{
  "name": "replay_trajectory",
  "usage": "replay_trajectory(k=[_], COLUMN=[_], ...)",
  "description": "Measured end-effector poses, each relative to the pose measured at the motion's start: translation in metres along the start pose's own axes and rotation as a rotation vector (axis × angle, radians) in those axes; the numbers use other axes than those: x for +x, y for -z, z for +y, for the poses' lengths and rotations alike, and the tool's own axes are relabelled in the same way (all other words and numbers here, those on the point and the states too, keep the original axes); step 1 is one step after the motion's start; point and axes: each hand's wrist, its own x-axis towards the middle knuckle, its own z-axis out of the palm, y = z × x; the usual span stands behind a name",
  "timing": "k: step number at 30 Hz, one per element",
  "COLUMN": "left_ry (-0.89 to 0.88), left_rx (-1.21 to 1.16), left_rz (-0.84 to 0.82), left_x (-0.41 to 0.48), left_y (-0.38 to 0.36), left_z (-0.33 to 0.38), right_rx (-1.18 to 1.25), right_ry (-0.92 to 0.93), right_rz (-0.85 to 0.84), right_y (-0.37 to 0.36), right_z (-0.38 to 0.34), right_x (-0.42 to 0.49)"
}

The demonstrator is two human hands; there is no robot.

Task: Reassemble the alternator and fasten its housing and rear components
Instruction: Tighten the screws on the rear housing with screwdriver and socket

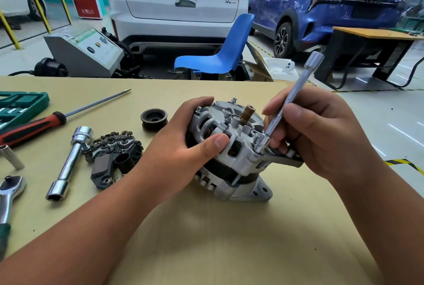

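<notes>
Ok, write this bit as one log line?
left hand grips alternator | right hand holds socket driver against alternator | rectifier lies on table

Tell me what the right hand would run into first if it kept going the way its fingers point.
The alternator. The right hand grips the socket extension with its fingers pointing left, and the alternator lies directly ahead, seemingly almost touching, though depth is unclear.

Left hand gripping alternator on table, right hand holding socket extension on housing bolt
</notes>
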Motion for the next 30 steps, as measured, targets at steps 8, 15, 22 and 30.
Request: replay_trajectory(k=[8, 15, 22, 30], left_ry=[0.001, -0.002, 0.001, 0.000], left_rx=[-0.010, -0.018, -0.039, -0.040], left_rz=[0.000, -0.006, -0.011, -0.009], left_x=[0.000, 0.000, 0.000, 0.000], left_y=[0.000, 0.000, -0.001, -0.001], left_z=[0.000, -0.001, -0.002, -0.001], right_rx=[-0.021, -0.188, -0.302, -0.324], right_ry=[0.011, -0.110, -0.090, -0.039], right_rz=[0.003, -0.194, -0.191, -0.199], right_y=[-0.002, 0.013, 0.012, 0.006], right_z=[0.003, -0.008, -0.005, 0.000], right_x=[0.004, 0.001, 0.003, 0.003])
